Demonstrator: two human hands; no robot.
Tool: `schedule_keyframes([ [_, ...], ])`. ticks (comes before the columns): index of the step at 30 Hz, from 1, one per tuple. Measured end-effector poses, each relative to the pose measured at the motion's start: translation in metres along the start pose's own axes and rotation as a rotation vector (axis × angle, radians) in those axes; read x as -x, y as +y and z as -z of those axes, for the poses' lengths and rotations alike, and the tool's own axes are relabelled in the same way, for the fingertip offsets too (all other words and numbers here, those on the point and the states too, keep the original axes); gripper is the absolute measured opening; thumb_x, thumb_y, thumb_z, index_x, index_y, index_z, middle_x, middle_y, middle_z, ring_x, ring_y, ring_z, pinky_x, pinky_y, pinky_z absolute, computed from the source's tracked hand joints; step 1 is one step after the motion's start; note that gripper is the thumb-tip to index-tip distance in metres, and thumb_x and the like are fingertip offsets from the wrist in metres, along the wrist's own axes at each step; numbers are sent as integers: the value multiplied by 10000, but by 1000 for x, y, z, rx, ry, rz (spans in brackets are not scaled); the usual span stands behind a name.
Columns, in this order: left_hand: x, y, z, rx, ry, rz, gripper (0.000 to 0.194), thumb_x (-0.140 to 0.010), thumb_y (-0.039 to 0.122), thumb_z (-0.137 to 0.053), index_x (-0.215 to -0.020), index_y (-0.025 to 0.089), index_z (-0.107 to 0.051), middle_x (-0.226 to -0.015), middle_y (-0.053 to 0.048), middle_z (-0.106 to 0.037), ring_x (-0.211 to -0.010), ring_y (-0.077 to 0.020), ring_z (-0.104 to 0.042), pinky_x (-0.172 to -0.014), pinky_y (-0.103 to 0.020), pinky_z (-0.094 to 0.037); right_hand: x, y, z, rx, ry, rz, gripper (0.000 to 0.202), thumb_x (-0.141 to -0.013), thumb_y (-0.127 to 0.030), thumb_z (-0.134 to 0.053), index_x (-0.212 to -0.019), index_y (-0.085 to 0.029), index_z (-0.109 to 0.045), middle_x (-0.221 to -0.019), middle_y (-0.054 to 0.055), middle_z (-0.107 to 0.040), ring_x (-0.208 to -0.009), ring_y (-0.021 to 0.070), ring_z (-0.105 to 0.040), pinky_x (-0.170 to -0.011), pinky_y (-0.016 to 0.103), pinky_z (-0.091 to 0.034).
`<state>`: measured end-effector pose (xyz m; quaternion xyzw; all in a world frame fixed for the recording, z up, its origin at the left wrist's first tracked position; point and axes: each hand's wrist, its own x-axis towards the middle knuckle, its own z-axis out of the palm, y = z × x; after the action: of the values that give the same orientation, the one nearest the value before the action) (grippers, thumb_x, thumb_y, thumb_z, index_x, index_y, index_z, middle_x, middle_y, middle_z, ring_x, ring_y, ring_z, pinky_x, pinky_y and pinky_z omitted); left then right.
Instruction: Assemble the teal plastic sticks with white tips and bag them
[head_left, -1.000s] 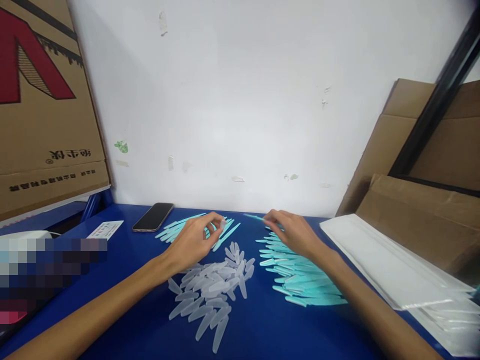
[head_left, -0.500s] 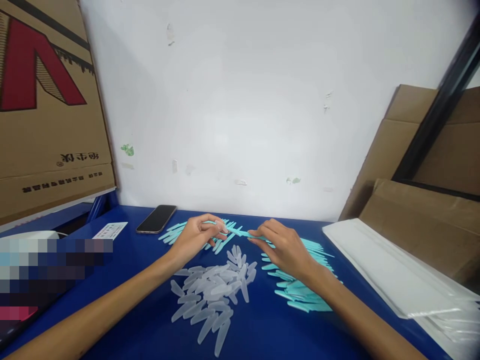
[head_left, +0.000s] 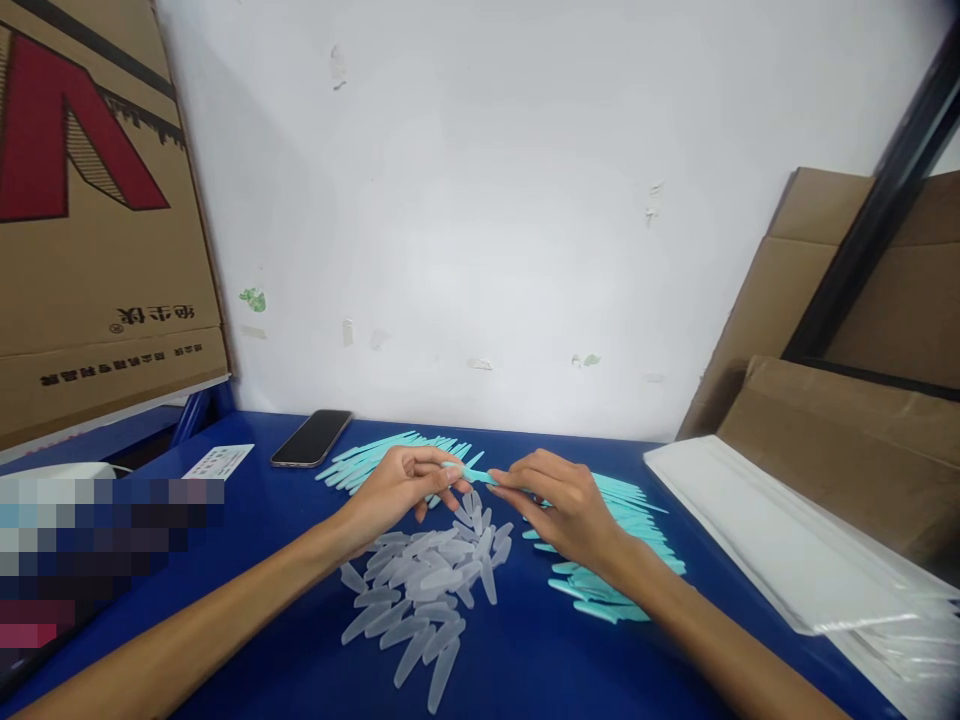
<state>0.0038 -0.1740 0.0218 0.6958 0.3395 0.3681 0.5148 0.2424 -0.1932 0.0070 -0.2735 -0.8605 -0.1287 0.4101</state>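
I hold one turquoise stick [head_left: 481, 477] level just beyond the heap of clear sleeves [head_left: 424, 570], clamped at both ends. My left hand [head_left: 411, 480] has thumb and fingertips closed on one end; my right hand [head_left: 562, 497] pinches the other, fingers together over the thumb. I take it that two ends held in line like this let me steady the piece with one hand and push or turn with the other. Whether a sleeve sits over the tip in my left fingers, I cannot tell; they cover it.

The heap lies on the blue table [head_left: 517, 660] between my forearms, probably so that either hand can dip into it. Right of the heap, partly under my right hand, is one pile of sticks [head_left: 630, 550]; beyond the heap and to its left lies another batch of sticks [head_left: 375, 456], roughly lined up, which suggests they are kept apart on purpose. Farther beyond the heap on the left rests a phone [head_left: 313, 438], seemingly out of my way; well to its right lie white bags [head_left: 780, 545].
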Motion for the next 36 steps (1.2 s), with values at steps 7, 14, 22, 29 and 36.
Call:
schedule_keyframes([
  [7,1,3,2,-150,-44,-44,346,-867,485,-615,-934,165,-728,-878,-83,-740,-615,-139,-601,-447,-215,-379,3,7,1,8,-48,33,180,-941,-229,-605,-1097,-210,-692,-876,42,-739,-756,153,-632,-647,276,-481],
  [14,1,6,1,-411,-88,-123,355,-917,466,-538,-1039,207,-747,-786,-45,-723,-580,-135,-554,-523,-241,-427,1,7,3,91,-142,46,220,-957,-357,-580,-1099,-245,-705,-895,20,-763,-754,157,-637,-659,292,-485],
  [22,-6,-3,22,-1039,322,-117,308,-916,381,-484,-993,217,-732,-857,-77,-759,-785,-268,-685,-659,-331,-469,-6,41,38,418,-182,-314,432,-1024,-416,-371,-922,-200,-731,-839,78,-741,-803,211,-638,-781,338,-434],
  [29,-8,-17,38,-1355,360,-1,260,-865,246,-470,-860,183,-722,-727,-120,-715,-699,-292,-677,-607,-330,-438,21,95,49,557,-667,-597,382,-996,-402,-413,-984,-214,-745,-907,100,-757,-844,245,-689,-729,312,-422],
  [36,-8,-17,28,-1342,273,-138,312,-940,274,-423,-991,172,-713,-985,-141,-699,-1005,-316,-583,-618,-321,-465,38,114,44,501,-724,-646,221,-928,-272,-519,-964,-238,-734,-956,58,-754,-860,225,-691,-698,279,-414],
])
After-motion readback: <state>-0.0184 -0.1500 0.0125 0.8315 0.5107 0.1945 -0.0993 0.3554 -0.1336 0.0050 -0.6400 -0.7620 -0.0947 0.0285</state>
